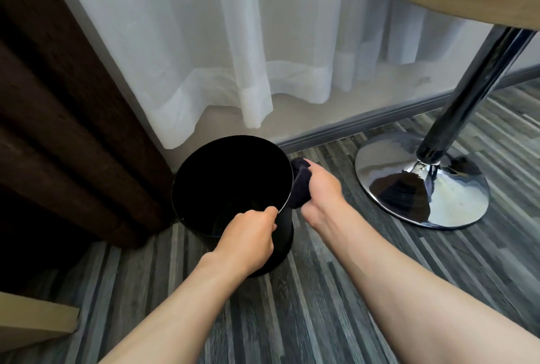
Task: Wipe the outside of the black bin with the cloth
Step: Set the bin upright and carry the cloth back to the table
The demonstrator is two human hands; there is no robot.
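A round black bin (201, 159) stands on the striped wood floor near the wall, its open mouth facing me and nothing visible inside. My left hand (248, 235) grips the bin's near rim, fingers curled over the edge. My right hand (324, 185) holds a dark cloth (301, 181) bunched against the outside of the bin's right wall, just below the rim. Most of the cloth is hidden under that hand and behind the rim.
A dark brown curtain (67, 118) hangs close to the bin's left. Sheer white curtain (219, 42) hangs behind it above the grey skirting. A chrome table base (385, 170) and pole (473, 86) stand to the right. A beige furniture corner (35, 322) shows at bottom left.
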